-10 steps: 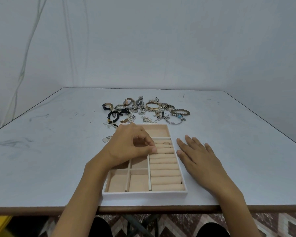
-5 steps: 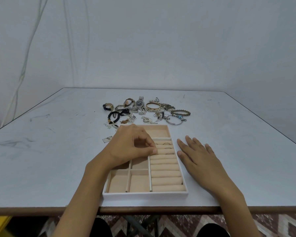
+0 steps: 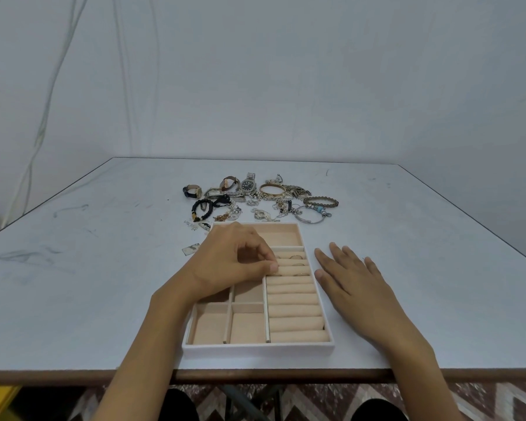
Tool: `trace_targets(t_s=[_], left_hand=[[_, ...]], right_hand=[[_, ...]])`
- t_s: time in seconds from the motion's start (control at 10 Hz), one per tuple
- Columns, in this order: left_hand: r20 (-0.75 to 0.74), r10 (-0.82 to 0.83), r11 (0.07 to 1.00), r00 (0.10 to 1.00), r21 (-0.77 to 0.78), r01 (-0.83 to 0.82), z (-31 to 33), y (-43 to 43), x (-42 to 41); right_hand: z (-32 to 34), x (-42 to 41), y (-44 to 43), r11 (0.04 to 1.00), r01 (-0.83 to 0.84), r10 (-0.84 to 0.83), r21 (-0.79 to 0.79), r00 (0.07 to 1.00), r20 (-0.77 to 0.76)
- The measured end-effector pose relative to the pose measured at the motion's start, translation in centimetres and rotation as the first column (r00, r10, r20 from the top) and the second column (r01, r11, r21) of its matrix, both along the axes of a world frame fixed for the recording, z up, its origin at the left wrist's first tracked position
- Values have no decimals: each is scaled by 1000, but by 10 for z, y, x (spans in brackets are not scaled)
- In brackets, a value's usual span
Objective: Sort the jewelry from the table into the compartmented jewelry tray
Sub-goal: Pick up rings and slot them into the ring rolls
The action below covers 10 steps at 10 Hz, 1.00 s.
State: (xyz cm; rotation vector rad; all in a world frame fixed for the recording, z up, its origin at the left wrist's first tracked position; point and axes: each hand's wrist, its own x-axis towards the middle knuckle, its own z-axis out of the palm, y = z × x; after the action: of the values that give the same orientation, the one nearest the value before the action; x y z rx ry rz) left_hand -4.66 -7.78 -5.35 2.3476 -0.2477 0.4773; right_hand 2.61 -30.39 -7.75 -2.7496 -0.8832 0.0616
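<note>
The white jewelry tray (image 3: 257,349) with beige lining lies near the table's front edge. My left hand (image 3: 234,259) hovers over its upper left part, thumb and fingers pinched at the left end of the ring rolls (image 3: 295,311) on a small ring that the fingertips mostly hide. A few thin rings (image 3: 296,257) sit in the upper roll slots. My right hand (image 3: 351,281) rests flat on the table just right of the tray, fingers spread, holding nothing. The jewelry pile (image 3: 258,199) of watches, bangles, bracelets and chains lies beyond the tray.
A small silver piece (image 3: 191,248) lies left of the tray's far corner. The square compartments (image 3: 243,326) at the tray's near left hold nothing. The table's brown front edge (image 3: 255,375) is close below the tray. A pale wall stands behind.
Almost nothing differs. My left hand's pinched fingertips stay at the upper ring rolls, and the right hand lies flat in the same place.
</note>
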Motion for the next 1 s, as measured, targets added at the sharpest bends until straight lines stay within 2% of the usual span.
trace_targets(t_s=[0.3, 0.5, 0.6, 0.7, 0.8, 0.9, 1.0], left_hand=[[0, 62, 995, 998, -82, -62, -2, 4, -1], [-4, 280, 933, 960, -234, -273, 7, 28, 13], [3, 427, 883, 904, -216, -416, 9, 51, 30], [-36, 513, 850, 858, -119, -513, 12, 70, 50], [-73, 538, 842, 840, 7, -539, 14, 80, 72], [-90, 523, 852, 848, 101, -514, 9, 81, 92], [-81, 501, 846, 862, 258, -467, 2, 78, 109]], right_hand=[[2, -1, -1, 1000, -5, 5, 3, 1000, -2], [39, 19, 4, 1000, 0, 1, 30, 999, -47], [60, 48, 24, 999, 35, -33, 21, 998, -59], [67, 81, 59, 992, 52, -54, 112, 998, 12], [64, 106, 97, 983, 41, -62, 180, 992, 108], [56, 121, 128, 981, -48, 32, 186, 996, 88], [44, 129, 153, 986, -130, 118, 101, 986, 118]])
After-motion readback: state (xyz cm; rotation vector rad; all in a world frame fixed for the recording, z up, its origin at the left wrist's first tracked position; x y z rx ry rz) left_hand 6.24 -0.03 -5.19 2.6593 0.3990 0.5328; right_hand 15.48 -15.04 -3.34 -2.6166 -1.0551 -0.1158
